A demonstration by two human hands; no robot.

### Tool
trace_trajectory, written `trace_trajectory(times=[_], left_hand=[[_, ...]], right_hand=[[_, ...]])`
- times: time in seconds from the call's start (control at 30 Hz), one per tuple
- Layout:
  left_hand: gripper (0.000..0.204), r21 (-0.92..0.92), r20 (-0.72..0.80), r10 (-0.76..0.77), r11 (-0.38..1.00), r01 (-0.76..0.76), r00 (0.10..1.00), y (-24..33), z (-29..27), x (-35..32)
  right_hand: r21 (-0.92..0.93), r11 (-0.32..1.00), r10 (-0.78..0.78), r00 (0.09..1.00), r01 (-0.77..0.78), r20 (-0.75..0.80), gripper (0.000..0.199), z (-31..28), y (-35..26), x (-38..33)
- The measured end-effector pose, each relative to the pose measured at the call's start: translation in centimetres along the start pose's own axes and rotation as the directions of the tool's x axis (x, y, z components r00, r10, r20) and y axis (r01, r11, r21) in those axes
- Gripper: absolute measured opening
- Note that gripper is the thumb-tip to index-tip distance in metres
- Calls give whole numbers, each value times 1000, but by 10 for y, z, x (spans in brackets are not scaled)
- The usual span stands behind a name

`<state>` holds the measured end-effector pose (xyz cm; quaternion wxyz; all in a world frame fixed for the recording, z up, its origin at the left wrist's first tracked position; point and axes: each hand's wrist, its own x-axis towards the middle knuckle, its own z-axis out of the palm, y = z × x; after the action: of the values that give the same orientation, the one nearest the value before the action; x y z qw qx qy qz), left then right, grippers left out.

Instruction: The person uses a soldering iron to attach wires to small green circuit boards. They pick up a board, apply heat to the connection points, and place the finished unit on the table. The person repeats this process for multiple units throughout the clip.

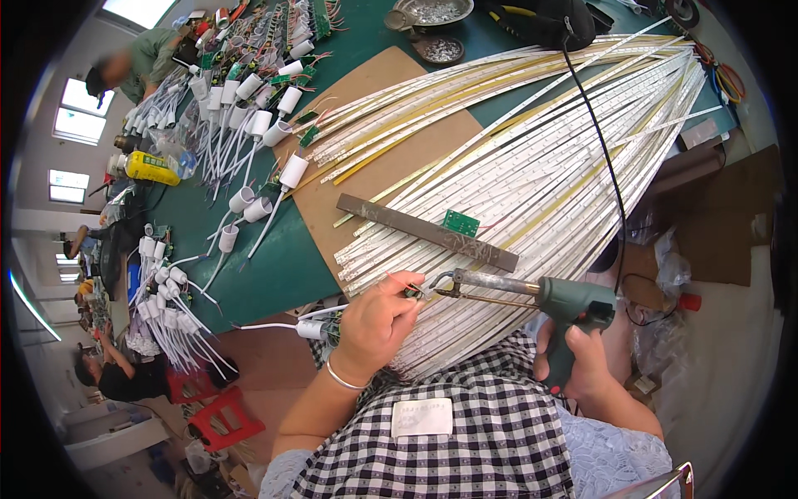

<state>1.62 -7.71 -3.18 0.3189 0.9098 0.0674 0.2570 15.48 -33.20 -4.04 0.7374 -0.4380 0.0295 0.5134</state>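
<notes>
My right hand (575,359) is wrapped round the grip of a dark green soldering gun (573,301), its metal barrel pointing left. Beside the gun's tip, my left hand (376,320) pinches thin wires (412,290); the fingers partly hide their ends. A white cylinder with a cable (311,330) hangs at that wrist, next to a circuit board mostly hidden by the hand. Under both hands spreads a fan of white LED strips (532,179). Across these strips lies a flat metal bar (428,233), with a small green circuit board (460,222) touching its far side.
Piles of white cylinders with cables (249,125) cover the green table's (283,258) left side. Metal dishes (439,51) and a black bag stand at the back. The gun's black cord (600,141) crosses the strips. Co-workers sit at left, near a red stool (226,420).
</notes>
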Motion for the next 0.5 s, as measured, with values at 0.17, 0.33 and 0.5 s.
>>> trace_trajectory(times=[0.17,0.33,0.5], left_hand=[[30,-6,-11,-8,1000,8,1000,0,1,-1],[29,26,-1,-9,1000,9,1000,1,0,-1],[29,15,3,-33,999,33,999,3,0,-3]], right_hand=[[-3,1000,31,999,-31,-13,46,2,-1,2],[-12,999,40,999,-40,-5,46,3,-2,4],[-1,999,48,999,-48,-11,46,4,-2,4]])
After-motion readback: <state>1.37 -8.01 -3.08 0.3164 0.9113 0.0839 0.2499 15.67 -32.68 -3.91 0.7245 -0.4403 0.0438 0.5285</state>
